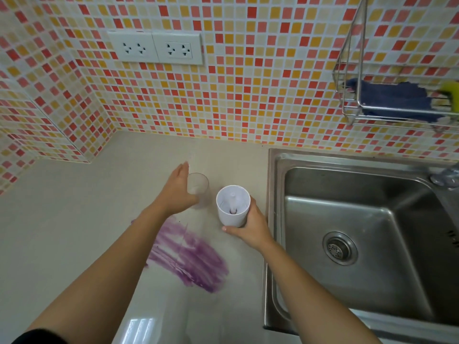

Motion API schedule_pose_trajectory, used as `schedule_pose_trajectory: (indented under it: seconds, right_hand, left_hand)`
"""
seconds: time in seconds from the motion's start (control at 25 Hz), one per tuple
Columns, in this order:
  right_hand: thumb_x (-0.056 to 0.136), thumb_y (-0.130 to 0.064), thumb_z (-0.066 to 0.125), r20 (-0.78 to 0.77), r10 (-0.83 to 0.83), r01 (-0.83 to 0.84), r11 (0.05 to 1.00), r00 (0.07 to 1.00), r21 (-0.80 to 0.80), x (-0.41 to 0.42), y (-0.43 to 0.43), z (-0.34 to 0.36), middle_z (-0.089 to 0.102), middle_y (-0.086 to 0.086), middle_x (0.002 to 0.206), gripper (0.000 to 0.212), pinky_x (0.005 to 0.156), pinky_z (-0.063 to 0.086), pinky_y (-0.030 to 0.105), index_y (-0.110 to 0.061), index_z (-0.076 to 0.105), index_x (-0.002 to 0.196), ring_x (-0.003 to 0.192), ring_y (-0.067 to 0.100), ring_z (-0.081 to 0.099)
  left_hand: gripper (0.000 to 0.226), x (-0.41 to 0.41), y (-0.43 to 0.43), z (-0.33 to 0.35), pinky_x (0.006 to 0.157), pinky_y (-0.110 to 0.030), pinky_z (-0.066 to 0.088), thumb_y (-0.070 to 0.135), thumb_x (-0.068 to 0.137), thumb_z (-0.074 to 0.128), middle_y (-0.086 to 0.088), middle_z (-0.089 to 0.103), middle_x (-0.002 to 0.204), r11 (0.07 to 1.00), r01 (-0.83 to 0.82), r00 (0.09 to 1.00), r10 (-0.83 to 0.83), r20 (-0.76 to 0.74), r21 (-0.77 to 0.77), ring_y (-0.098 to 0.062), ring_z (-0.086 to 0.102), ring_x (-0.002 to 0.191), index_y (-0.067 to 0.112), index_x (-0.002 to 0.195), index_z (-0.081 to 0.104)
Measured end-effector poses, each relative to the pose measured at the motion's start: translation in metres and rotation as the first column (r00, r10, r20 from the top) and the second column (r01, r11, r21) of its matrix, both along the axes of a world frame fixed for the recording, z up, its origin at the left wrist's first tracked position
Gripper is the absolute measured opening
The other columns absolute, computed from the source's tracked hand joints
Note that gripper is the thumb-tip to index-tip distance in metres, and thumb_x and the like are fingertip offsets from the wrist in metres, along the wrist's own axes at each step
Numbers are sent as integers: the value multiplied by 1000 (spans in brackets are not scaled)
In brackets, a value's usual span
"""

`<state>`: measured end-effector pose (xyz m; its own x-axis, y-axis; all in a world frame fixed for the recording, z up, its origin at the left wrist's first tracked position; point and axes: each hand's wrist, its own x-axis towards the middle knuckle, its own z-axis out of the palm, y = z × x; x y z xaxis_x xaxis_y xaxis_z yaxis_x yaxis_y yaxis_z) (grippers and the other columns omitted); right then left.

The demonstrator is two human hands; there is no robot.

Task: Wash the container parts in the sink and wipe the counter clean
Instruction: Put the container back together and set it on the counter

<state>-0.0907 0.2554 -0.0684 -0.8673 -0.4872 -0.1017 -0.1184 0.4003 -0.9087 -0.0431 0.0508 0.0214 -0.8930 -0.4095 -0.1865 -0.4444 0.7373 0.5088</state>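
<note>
A white plastic container (233, 207) with a central post and a purple trace inside stands on the beige counter (74, 219), left of the sink. My right hand (250, 227) grips it from the near right side. A clear cup (200, 188) stands just to its left; my left hand (177, 192) is against its left side, fingers stretched past it, and whether they curl round it I cannot tell. A purple smear (188, 259) streaks the counter in front of both parts.
A steel sink (278, 219) with a round drain (339, 248) fills the right side; part of a tap (447, 176) shows at its far edge. A wire rack (352, 105) on the mosaic wall holds a blue cloth (395, 100) and a yellow sponge (450, 91). Two double sockets (155, 47) sit above the counter.
</note>
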Motion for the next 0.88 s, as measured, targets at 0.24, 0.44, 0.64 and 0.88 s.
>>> schedule_pose_trajectory:
  seconds: [0.24, 0.44, 0.64, 0.88]
  right_hand:
    - [52, -24, 88, 29, -134, 136, 985, 991, -110, 2, 6, 7, 56, -10, 110, 74, 78, 46, 18, -40, 42, 108, 99, 5, 57]
    - [53, -11, 84, -198, -206, 216, 976, 958, 28, -26, 46, 42, 39, -3, 117, 80, 84, 38, 24, -22, 45, 122, 102, 14, 49]
    - [57, -11, 81, -468, 83, 84, 942, 880, 324, -51, 73, 77, 35, 7, 133, 82, 101, 41, 43, -21, 46, 130, 123, 28, 37]
    - [69, -5, 71, -545, 496, 17, 729, 676, 685, -49, 49, 109, 29, 6, 145, 81, 85, 50, 46, -31, 36, 137, 132, 28, 23]
  left_hand:
    - [107, -10, 2, -32, 110, -39, 31, 30, 70, 80, -18, 20, 150, 993, -106, 994, 105, 14, 47, -33, 29, 136, 5, 147, 10]
    - [97, -12, 30, -35, 98, -33, 42, 30, 63, 82, -12, 38, 134, 991, 3, 994, 12, -111, 131, -28, 47, 120, 10, 142, 29]
    - [103, -12, 69, -46, 99, -30, 40, 27, 60, 83, -12, 45, 138, 964, 72, 993, -45, -109, 255, -26, 45, 125, 11, 144, 25]
    - [95, -9, 69, -46, 91, -23, 39, 26, 62, 83, -10, 46, 140, 952, 57, 993, -23, -113, 302, -25, 48, 124, 9, 139, 31]
